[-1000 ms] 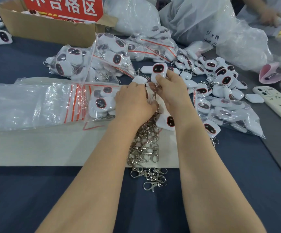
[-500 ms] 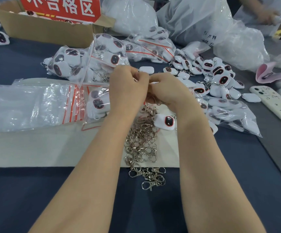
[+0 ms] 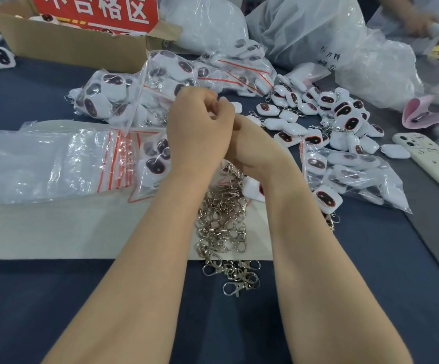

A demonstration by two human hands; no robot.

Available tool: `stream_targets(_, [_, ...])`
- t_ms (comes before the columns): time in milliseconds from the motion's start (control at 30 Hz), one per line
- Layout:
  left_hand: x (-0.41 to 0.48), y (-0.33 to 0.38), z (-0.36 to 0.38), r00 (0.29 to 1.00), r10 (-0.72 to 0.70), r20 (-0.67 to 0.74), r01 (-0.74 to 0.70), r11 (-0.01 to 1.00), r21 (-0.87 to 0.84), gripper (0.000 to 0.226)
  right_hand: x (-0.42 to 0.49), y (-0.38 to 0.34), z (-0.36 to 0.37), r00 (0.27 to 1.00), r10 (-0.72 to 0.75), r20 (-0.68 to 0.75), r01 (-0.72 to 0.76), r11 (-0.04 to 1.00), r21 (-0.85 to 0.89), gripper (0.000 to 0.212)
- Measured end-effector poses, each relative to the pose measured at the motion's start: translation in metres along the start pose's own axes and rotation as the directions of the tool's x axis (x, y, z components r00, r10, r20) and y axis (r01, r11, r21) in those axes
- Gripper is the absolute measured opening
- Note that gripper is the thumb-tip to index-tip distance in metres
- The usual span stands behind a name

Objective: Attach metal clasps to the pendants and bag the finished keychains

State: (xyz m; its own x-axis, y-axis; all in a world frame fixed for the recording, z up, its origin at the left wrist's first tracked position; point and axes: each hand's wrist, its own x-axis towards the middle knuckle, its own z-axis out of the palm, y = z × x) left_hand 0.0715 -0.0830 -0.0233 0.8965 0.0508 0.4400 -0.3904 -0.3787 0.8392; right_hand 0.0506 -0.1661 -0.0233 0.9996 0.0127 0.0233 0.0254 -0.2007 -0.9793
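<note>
Both hands have drawn together: left hand [image 3: 200, 132] touches right hand [image 3: 255, 151], fingers curled, their hold hidden; clasps [image 3: 221, 219] lie heaped beneath the wrists.

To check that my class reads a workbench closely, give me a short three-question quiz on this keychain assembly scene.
1. True or false: the pile of metal clasps spills off the cream sheet onto the blue tablecloth.
2. The seal stripes on the empty zip bags are: A red, B blue, C green.
3. Fill in: the cream-cased phone lies to the person's ___.
Key: 1 true; 2 A; 3 right.
</note>
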Motion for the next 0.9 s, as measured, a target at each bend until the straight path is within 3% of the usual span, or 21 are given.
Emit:
stream_targets(67, [0.001, -0.002, -0.001, 1.0, -0.006, -0.002, 0.006, 1.0, -0.03, 0.022, -0.001, 0.0, -0.005, 0.994, 0.041, 0.102, -0.057, 0.985, 0.162, 0.031])
stream_targets(100, [0.001, -0.003, 0.0, 1.0, -0.008, 0.003, 0.008, 0.999, -0.041, 0.023, 0.0, 0.0, -0.009, 0.994, 0.045, 0.1, -0.058, 0.989, 0.133, 0.03])
stream_targets(200, [-0.001, -0.008, 0.005, 0.997, -0.032, 0.067, 0.034, 0.999, -0.027, 0.027, 0.006, 0.001, -0.024, 0.979, 0.024, -0.201, -0.068, 0.974, -0.217, 0.029])
stream_targets(267, [-0.003, -0.014, 0.01, 0.991, -0.045, 0.123, 0.039, 0.998, 0.046, 0.026, 0.007, 0.001, -0.037, 0.879, 0.008, -0.477, -0.261, 0.845, -0.467, 0.022])
stream_targets(300, [-0.005, -0.017, 0.012, 0.988, -0.04, 0.146, 0.028, 0.996, 0.088, 0.026, 0.004, 0.001, -0.044, 0.841, 0.041, -0.54, -0.379, 0.756, -0.534, 0.02])
stream_targets(367, [-0.006, -0.021, 0.015, 0.983, -0.025, 0.182, -0.002, 0.988, 0.151, 0.025, -0.003, 0.001, -0.057, 0.817, 0.208, -0.537, -0.542, 0.594, -0.594, 0.022])
stream_targets(467, [-0.007, -0.023, 0.017, 0.978, 0.001, 0.209, -0.044, 0.978, 0.204, 0.025, -0.013, -0.001, -0.061, 0.81, 0.367, -0.457, -0.584, 0.447, -0.677, 0.033])
stream_targets(533, [-0.007, -0.023, 0.018, 0.977, 0.006, 0.214, -0.055, 0.974, 0.221, 0.026, -0.011, 0.001, -0.058, 0.836, 0.359, -0.415, -0.546, 0.472, -0.692, 0.039])
stream_targets(633, [-0.007, -0.024, 0.018, 0.977, 0.014, 0.211, -0.065, 0.97, 0.234, 0.027, -0.002, 0.006, -0.042, 0.903, 0.225, -0.365, -0.424, 0.595, -0.683, 0.043])
stream_targets(700, [-0.007, -0.024, 0.019, 0.977, 0.024, 0.21, -0.074, 0.97, 0.233, 0.026, 0.003, 0.008, -0.033, 0.909, 0.155, -0.387, -0.393, 0.63, -0.67, 0.039])
stream_targets(800, [-0.007, -0.024, 0.02, 0.977, 0.024, 0.21, -0.073, 0.97, 0.233, 0.025, 0.004, 0.007, -0.029, 0.896, 0.212, -0.389, -0.434, 0.598, -0.674, 0.034])
stream_targets(900, [-0.007, -0.025, 0.02, 0.978, 0.023, 0.21, -0.077, 0.965, 0.251, 0.025, 0.006, 0.007, -0.025, 0.925, 0.238, -0.297, -0.381, 0.572, -0.726, 0.024])
